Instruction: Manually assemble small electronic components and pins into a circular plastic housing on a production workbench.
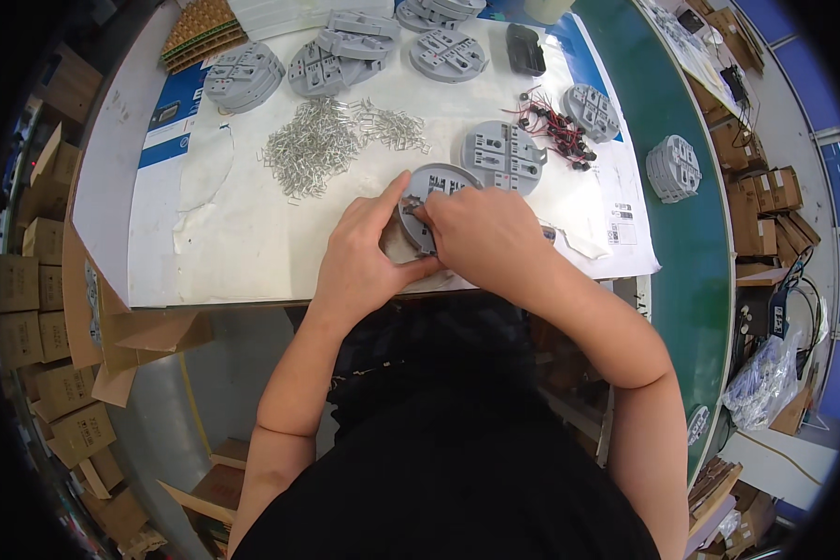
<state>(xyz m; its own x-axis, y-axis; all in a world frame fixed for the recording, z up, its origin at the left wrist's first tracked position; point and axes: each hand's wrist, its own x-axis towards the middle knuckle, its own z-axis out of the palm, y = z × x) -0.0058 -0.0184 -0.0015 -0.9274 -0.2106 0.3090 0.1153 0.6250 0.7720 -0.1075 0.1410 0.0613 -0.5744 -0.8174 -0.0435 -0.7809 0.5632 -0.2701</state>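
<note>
My left hand (359,247) grips a round grey plastic housing (431,179) near the front edge of the table, its thumb and fingers around the rim. The housing is tilted, and its raised rim and slotted inner face show. Bent over it is my right hand (490,233), with curled fingers reaching inside the rim; whatever the fingertips hold is hidden. Just behind the right hand lies another grey disc (502,159) with dark slots and small fittings. Farther left is a heap of bent metal clips (310,149).
Stacked grey discs (245,77) stand along the back, near a black open case (525,49). Red and black wired parts (560,131) lie at the right, beside more discs (591,112). A green surface (691,271) holds another stack (674,170). Cardboard boxes (42,289) line the left.
</note>
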